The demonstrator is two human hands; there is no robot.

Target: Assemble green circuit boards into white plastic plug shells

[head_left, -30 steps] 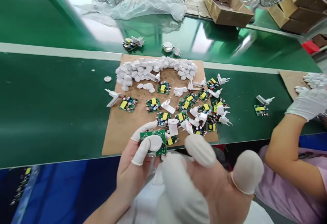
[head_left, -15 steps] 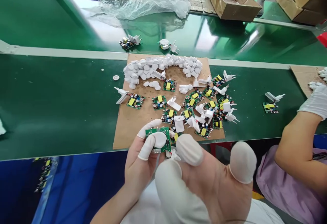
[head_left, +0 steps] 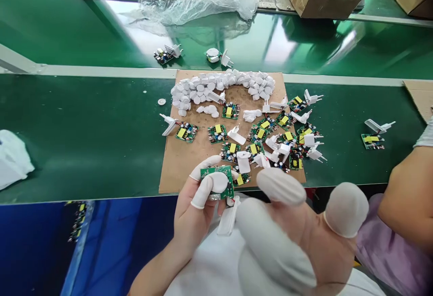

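Note:
My left hand point(head_left: 192, 210), with white finger cots, grips a green circuit board point(head_left: 207, 173). Its thumb presses on a white round disc point(head_left: 219, 182) lying on the board's underside. From the board's lower right corner a white plug piece point(head_left: 228, 218) hangs, with a bit of red wire showing. Large and close to the camera, my right hand point(head_left: 301, 228) is to the right of the plug piece. Its cot-covered fingers are apart, and nothing shows between them. Several boards with yellow transformers and white plugs lie on a cardboard sheet point(head_left: 184, 165) beyond my hands.
White discs point(head_left: 199, 88) are piled along the sheet's far side. Two assemblies stand on the green ledge behind, below a clear plastic bag point(head_left: 206, 1) and an open carton point(head_left: 324, 3). At right is another person's arm point(head_left: 407, 192); a white cloth-like item point(head_left: 13, 161) lies left.
The view has shifted slightly. The white plug piece now hangs in sight below the board, and my right hand is farther from the board, to the right. My left hand keeps its grip.

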